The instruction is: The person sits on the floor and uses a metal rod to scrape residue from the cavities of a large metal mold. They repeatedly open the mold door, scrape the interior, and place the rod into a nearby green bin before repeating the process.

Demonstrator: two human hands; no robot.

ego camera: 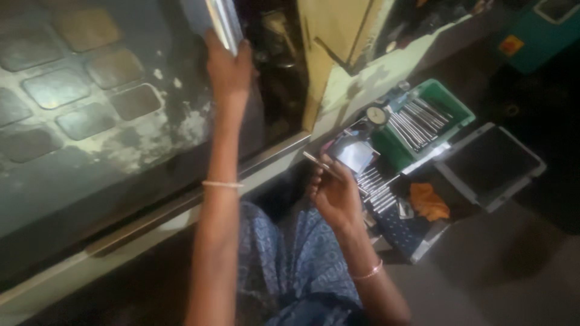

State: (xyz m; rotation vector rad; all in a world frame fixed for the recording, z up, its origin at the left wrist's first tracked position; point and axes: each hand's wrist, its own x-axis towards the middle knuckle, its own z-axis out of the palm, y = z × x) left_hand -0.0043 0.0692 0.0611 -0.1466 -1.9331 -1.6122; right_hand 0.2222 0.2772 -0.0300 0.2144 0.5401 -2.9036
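Note:
My left hand (228, 67) is raised and grips the shiny metal handle (222, 24) on the edge of a machine's sliding door (90, 90). My right hand (333, 192) is low over my lap and holds a thin metal rod (317, 162) between its fingers. Just right of that hand lie several more metal rods (374, 187) on a dark tray. A thin bangle sits on each wrist.
A green bin (450, 102) holds several long metal rods, with a round dial gauge (377, 115) beside it. A dark grey-rimmed tray (489, 163) and an orange cloth (428, 202) lie to the right. The machine's dark opening (275, 66) is beside the door.

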